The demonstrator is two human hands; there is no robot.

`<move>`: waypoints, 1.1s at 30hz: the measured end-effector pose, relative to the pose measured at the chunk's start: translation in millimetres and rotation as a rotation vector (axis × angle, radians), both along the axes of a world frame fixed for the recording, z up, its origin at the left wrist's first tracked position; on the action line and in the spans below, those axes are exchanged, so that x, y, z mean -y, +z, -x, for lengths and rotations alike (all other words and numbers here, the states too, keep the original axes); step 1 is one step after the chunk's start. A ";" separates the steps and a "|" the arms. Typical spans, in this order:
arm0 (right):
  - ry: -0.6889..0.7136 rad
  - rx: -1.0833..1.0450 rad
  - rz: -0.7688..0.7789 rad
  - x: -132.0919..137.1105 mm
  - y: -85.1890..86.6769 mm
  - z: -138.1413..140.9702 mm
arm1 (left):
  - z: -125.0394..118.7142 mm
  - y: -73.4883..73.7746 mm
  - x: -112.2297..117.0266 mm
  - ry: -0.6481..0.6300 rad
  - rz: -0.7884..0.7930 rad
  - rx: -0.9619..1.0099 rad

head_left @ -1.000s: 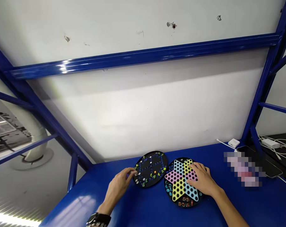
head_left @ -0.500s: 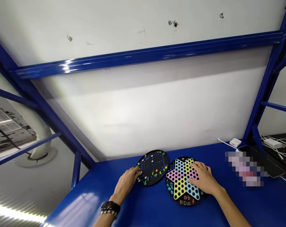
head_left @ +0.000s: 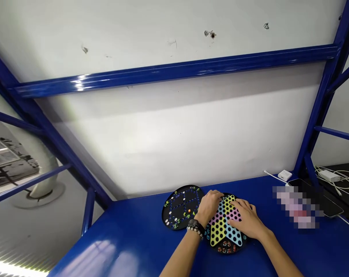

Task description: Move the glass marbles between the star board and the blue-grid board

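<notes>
A round black board with a coloured star of holes (head_left: 224, 225) lies on the blue table (head_left: 151, 250). My right hand (head_left: 246, 219) rests flat on its right side, fingers spread. My left hand (head_left: 210, 206) reaches across to the star board's upper left part, fingers curled down on it; whether it holds a marble I cannot tell. A second round black board (head_left: 181, 207) with small coloured marbles in its holes lies just left of the star board. Marbles sit in the rim of the star board near its front.
Blue metal frame bars (head_left: 174, 71) run above and at both sides. At the right lie a white charger (head_left: 284, 175), cables (head_left: 334, 179) and a dark phone (head_left: 328, 206) by a blurred patch. A white wall stands behind the table.
My left hand has moved right, from the left edge of the marble board over to the star board. My right hand has stayed on the star board.
</notes>
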State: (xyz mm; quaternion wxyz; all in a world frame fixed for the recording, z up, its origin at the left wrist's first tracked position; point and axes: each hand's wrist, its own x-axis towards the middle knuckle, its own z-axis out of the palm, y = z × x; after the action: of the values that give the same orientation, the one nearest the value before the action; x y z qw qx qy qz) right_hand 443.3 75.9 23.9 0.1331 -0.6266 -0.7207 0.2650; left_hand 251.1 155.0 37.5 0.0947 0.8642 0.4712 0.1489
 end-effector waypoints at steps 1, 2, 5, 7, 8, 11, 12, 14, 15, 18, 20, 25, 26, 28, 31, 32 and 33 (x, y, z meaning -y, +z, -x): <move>0.002 0.002 0.001 -0.1 -0.1 0.1 | -1.8 -2.4 -0.7 -0.007 0.001 -0.007; 0.003 0.005 0.004 -0.1 0.0 0.3 | -1.5 -4.3 -1.4 -0.010 0.000 -0.012; 0.003 0.013 0.013 0.4 0.6 0.7 | 4.3 -7.1 -3.0 0.009 -0.004 -0.020; 0.001 0.018 0.013 0.9 1.2 0.8 | 5.5 -7.7 -4.3 0.037 -0.009 -0.019; 0.001 0.019 0.011 1.1 1.6 0.8 | 4.4 -8.0 -5.1 0.050 -0.012 -0.016; 0.005 0.017 0.009 1.2 2.4 0.8 | -3.7 -9.7 -7.9 0.067 -0.016 -0.002; 0.005 0.016 0.009 1.1 2.4 0.7 | -6.8 -10.4 -8.8 0.068 -0.018 0.004; 0.005 0.014 0.009 0.4 1.5 0.6 | -11.9 -11.8 -10.0 0.072 -0.020 0.011; 0.003 0.016 0.007 0.0 0.6 0.6 | -13.2 -12.4 -10.3 0.079 -0.020 0.012; -0.003 0.019 0.002 -1.3 -2.4 0.3 | -12.1 -12.3 -10.0 0.094 -0.016 -0.007; -0.005 0.023 0.001 -1.7 -3.3 0.3 | -8.7 -11.2 -8.4 0.085 -0.016 -0.031; 0.004 0.013 0.003 0.0 0.2 0.8 | -3.6 -12.6 4.2 0.077 0.000 -0.078; 0.003 0.011 0.003 0.4 1.0 0.9 | -3.8 -14.5 8.4 0.077 0.008 -0.085; -0.003 0.008 0.002 1.0 1.8 1.2 | -3.8 -18.9 17.8 0.067 0.039 -0.094; -0.011 0.003 0.003 0.8 1.2 1.0 | 3.1 -21.6 30.2 0.078 0.090 -0.056; -0.010 0.001 0.007 0.5 0.9 0.7 | 9.0 -20.3 32.8 0.103 0.091 -0.029; -0.007 -0.001 0.010 0.2 0.8 0.4 | 17.1 -17.8 34.5 0.143 0.078 -0.001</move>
State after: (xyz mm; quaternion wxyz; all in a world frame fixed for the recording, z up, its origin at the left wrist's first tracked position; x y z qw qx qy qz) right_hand 442.9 75.7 24.7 0.1314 -0.6296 -0.7171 0.2686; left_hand 234.0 120.5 19.7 0.1173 0.8241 0.5372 0.1361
